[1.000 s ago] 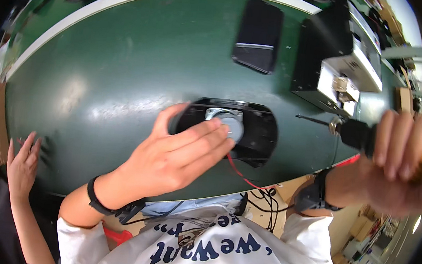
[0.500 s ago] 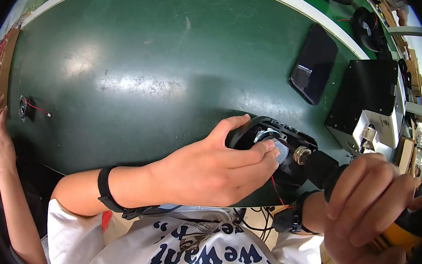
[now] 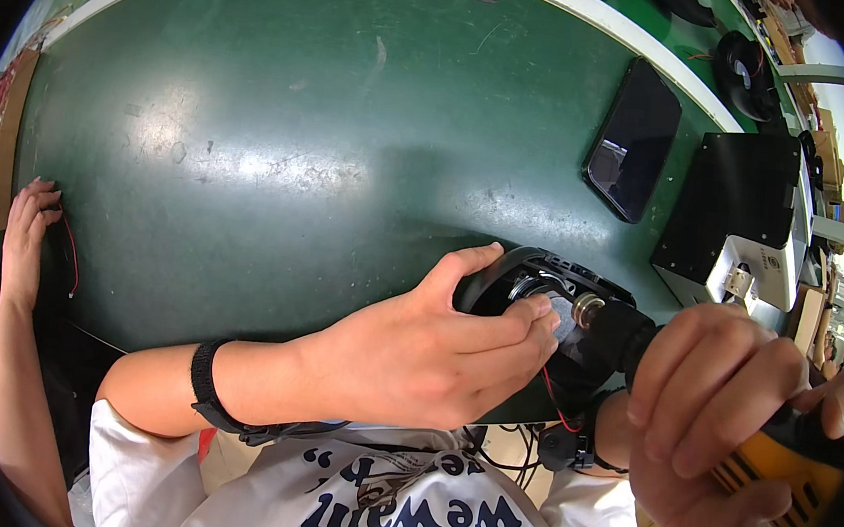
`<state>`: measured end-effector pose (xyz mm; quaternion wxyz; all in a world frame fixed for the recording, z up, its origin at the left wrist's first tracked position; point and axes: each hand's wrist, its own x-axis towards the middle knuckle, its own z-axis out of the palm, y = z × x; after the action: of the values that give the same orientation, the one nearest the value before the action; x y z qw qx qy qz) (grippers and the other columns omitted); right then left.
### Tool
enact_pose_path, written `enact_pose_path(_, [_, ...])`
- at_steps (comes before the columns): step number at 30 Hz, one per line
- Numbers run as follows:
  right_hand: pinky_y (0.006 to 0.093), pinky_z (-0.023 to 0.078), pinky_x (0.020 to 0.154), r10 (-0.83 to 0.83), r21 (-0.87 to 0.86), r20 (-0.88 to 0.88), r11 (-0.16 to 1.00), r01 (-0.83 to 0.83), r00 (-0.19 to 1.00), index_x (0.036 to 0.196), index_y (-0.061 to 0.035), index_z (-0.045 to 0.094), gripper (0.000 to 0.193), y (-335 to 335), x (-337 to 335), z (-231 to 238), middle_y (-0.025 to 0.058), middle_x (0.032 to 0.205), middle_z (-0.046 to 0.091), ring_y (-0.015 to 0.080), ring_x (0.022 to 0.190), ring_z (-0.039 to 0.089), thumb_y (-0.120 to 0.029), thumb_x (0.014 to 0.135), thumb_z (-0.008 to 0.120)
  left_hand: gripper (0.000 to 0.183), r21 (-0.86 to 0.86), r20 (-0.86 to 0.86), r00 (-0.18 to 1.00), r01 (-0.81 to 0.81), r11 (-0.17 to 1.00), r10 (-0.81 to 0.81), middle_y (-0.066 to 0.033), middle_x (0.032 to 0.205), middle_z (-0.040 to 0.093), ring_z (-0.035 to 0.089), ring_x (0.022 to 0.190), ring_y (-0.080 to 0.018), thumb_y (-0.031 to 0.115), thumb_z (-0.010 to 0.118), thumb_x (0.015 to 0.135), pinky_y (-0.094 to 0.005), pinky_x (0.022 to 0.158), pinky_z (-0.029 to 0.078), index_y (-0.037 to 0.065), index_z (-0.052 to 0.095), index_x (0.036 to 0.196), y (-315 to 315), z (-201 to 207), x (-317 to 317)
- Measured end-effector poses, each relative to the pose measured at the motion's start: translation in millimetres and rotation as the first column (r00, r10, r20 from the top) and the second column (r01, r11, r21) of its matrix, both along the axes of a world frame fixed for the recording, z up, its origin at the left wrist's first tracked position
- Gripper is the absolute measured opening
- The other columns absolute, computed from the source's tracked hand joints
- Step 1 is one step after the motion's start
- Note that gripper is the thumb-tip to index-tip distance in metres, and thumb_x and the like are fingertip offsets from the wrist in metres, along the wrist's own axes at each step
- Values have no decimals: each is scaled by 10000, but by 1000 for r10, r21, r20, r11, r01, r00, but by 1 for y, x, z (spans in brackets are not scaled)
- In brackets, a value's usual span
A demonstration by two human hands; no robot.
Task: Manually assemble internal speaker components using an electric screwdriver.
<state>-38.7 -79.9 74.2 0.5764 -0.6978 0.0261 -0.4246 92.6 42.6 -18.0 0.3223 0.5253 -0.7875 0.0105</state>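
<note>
Two hands worked at the green table's (image 3: 251, 148) near edge: the left hand (image 3: 415, 348) clamped the black part (image 3: 541, 284), the right hand (image 3: 720, 410) gripped a yellow-black screwdriver (image 3: 776, 465). A black box (image 3: 738, 211) bore a white label. Since before, the screwdriver tip had reached the part.

Glossy green table (image 3: 281, 151); glossy black phone (image 3: 633, 142); metal tool tip (image 3: 587, 308).

Probably a factory assembly workshop: green workbench (image 3: 281, 151), black machine box (image 3: 738, 206) (edges blurred), co-worker's hand (image 3: 25, 229).

Green table (image 3: 251, 148), black housing (image 3: 501, 275), orange-and-black striped tool grip (image 3: 775, 475).
</note>
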Motion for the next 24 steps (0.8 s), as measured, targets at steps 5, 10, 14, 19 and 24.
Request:
enact_pose_path(5, [248,442,465,8,-16,-61,1000,-9,998,1308,-130,411,430,2,-2,2,-16,693,551,93,510,506,-353,1020,641,219,0,-30,1000,4,1000,-4,-26,1098,678,642,1191,-130,135,685,872,-541,992,516,86,757,1074,0,-3,0])
enact_pose_path(10, [252,442,467,-17,4,-53,1000,17,998,1312,-135,408,435,3,-2,3,-10,697,557,97,515,520,-351,1018,645,217,-8,-32,999,5,1000,-5,-27,1092,674,643,1185,-128,139,692,865,-547,994,513,84,760,1064,0,-3,-1])
enact_pose_path(14, [253,445,470,19,-49,-74,999,-23,997,1313,-137,410,454,-1,-3,4,-10,703,574,107,516,537,-325,998,678,204,-6,-55,998,8,1000,-8,-31,1080,670,645,1174,-132,139,700,860,-554,984,515,78,762,1044,0,-2,0])
enact_pose_path(19, [254,444,467,23,-7,-69,1000,-23,997,1310,-144,410,467,0,-3,2,-13,692,580,112,509,537,-306,984,702,185,-8,-60,998,8,1000,-9,-35,1071,665,646,1168,-137,136,705,855,-559,973,516,75,760,1021,-1,-5,-1])
enact_pose_path(24, [256,443,462,5,10,-35,1000,-5,999,1304,-143,403,470,3,0,1,-10,683,577,111,509,536,-307,983,704,176,-10,-71,997,5,1000,-6,-36,1066,663,645,1168,-138,136,707,854,-556,970,514,79,759,1013,-1,-5,-1])
